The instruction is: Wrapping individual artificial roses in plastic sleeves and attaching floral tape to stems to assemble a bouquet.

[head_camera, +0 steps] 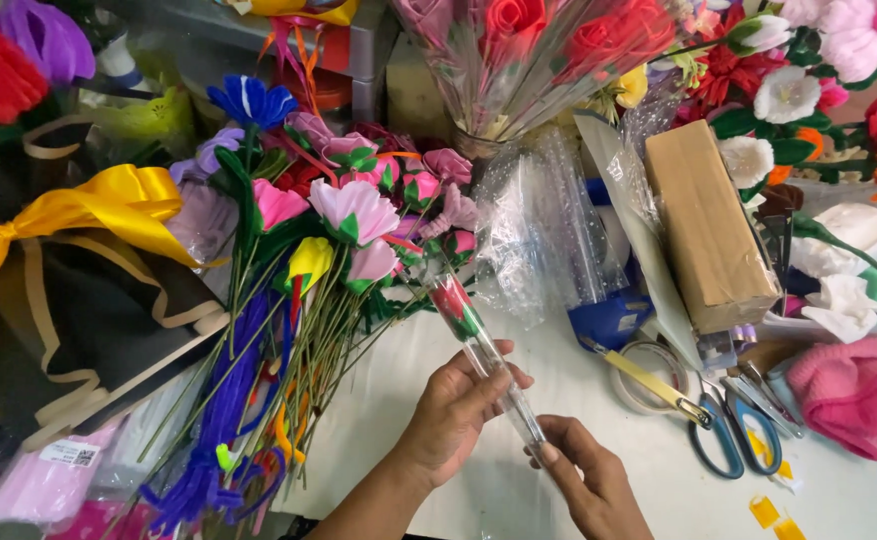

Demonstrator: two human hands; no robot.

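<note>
A small red rosebud with green leaves sits inside a narrow clear plastic sleeve that slants from upper left to lower right. My left hand wraps around the middle of the sleeve. My right hand pinches the sleeve's lower end, around the stem. Both hands are over a white table, near its front edge.
A pile of handmade flowers with long green stems lies left of my hands, beside a black wrap with a yellow ribbon bow. To the right are blue-handled scissors, a tape roll, a brown box and a pink knitted flower.
</note>
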